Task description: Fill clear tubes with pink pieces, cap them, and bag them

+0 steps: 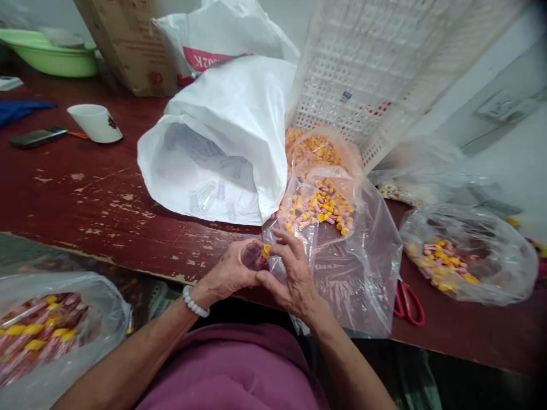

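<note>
My left hand [233,270] is closed around a small clear tube [253,256] at the near edge of the dark red table [85,193]. My right hand [290,273] pinches a yellow cap [266,250] at the tube's top. Just beyond my hands lies an open clear plastic bag [342,250] with several small pink-filled, yellow-capped tubes [318,208]. A large white bag [222,142] to the left holds empty clear tubes.
A white plastic crate [384,62] leans at the back right. Another clear bag of tubes [465,256] lies to the right, red scissors [408,302] beside it. A bag of finished tubes [47,330] is at lower left. A white cup [96,122], phone [36,136], green basin [51,54] and cardboard box [128,40] stand far left.
</note>
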{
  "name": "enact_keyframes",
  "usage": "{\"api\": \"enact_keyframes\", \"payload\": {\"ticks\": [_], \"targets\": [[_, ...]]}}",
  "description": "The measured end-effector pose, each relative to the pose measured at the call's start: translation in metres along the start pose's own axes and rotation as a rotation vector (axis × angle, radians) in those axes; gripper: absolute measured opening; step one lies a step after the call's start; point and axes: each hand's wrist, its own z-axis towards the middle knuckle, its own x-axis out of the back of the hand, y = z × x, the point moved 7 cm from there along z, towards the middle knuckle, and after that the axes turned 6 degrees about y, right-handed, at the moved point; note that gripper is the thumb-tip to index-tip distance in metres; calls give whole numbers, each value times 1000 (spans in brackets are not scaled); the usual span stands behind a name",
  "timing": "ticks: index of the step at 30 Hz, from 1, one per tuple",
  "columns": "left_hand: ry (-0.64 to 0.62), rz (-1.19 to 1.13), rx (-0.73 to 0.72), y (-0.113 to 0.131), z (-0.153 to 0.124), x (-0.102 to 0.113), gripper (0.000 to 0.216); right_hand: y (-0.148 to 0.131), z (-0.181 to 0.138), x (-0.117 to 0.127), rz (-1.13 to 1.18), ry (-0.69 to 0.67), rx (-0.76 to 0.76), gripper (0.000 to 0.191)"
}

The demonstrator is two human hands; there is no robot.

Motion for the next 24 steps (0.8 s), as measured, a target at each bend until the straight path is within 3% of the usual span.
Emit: {"api": "enact_keyframes", "payload": {"ticks": [4,6,10,11,13,16,20,24], "targets": [[83,-67,62,-7,6,5,33,4,-7,-5,-17,-24,11,44],[130,-107,87,-11,10,12,31,21,-5,7,12,0,-26,42],[217,-116,131,-17,13,29,36,107,7,65,-160,365,-311,29],[227,-115,140,-17,13,30,37,127,11,72,-280,367,-337,28],[216,-110,148,-17,12,28,37,160,24,71,-430,248,-308,28],[178,-97,113,-13,12,19,37,190,37,60,-481,159,-291,27],[130,-79,-1,-11,17,12,32,191,41,61,-455,249,-357,26],[106,-17,-57,-16,20,13,34,142,29,76,-119,450,-444,38]]}}
